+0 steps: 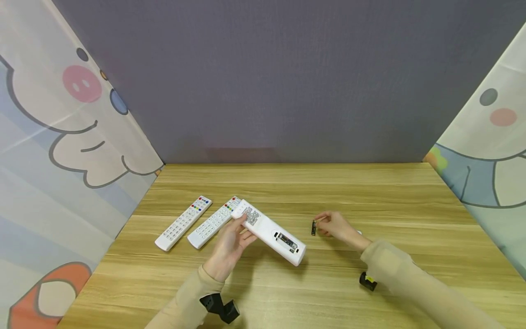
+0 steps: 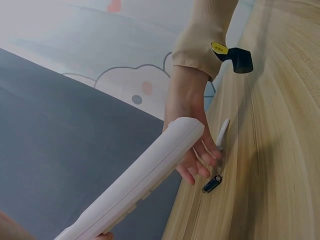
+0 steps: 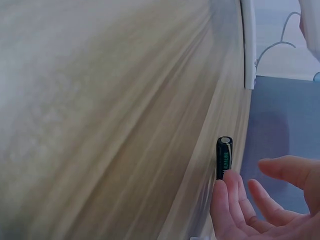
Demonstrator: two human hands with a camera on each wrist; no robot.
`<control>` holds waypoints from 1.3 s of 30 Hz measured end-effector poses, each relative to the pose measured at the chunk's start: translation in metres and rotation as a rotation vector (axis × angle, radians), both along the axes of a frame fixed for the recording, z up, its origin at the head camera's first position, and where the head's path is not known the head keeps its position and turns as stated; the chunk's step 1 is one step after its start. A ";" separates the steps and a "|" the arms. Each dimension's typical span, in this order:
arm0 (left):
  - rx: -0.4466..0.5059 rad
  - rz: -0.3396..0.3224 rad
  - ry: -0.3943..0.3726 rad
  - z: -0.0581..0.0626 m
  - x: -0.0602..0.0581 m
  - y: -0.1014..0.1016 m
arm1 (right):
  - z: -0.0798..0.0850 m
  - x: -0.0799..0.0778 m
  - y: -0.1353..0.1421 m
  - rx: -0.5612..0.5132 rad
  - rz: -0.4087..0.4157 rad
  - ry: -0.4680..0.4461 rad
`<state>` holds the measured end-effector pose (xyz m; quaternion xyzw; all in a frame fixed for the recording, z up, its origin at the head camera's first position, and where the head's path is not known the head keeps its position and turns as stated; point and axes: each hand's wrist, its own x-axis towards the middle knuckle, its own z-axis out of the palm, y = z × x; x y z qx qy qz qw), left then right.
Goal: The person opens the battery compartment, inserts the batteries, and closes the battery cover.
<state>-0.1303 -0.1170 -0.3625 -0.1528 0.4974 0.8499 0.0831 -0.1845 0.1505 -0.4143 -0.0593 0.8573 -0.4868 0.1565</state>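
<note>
My left hand (image 1: pixel 228 249) grips a white remote control (image 1: pixel 273 233) by one end, its back turned up and tilted over the table. The remote's battery compartment is uncovered, and a dark battery (image 1: pixel 286 241) shows inside it. A loose black battery (image 1: pixel 313 228) lies on the table, marked "alkaline" in the right wrist view. Right beside it is my right hand (image 1: pixel 334 226), fingers slightly bent and thumb apart, with fingertips close to the battery (image 3: pixel 224 156). A small white piece (image 2: pixel 224 132) lies on the table behind this hand, mostly hidden by the wrist in the head view.
Two more white remotes, one farther left (image 1: pixel 183 224) and one nearer (image 1: pixel 214 224), lie buttons up on the wooden table (image 1: pixel 287 183). A grey panel (image 1: pixel 287 82) stands along the table's back edge. Printed cloths hang at both sides. Black camera mounts sit on both wrists.
</note>
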 end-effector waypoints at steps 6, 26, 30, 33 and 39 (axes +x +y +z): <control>-0.008 -0.002 -0.006 -0.001 0.000 0.000 | -0.006 -0.005 -0.001 0.036 -0.010 0.004; -0.014 -0.001 -0.006 0.000 0.000 0.001 | -0.013 -0.012 -0.009 0.090 -0.020 0.001; -0.007 -0.004 -0.004 0.000 0.001 0.001 | -0.012 -0.012 -0.010 0.094 -0.020 0.008; -0.008 -0.008 0.002 0.000 0.001 0.001 | -0.012 -0.013 -0.011 0.120 -0.019 0.020; -0.006 -0.010 0.003 0.000 0.000 0.001 | -0.012 -0.014 -0.014 0.215 -0.012 0.059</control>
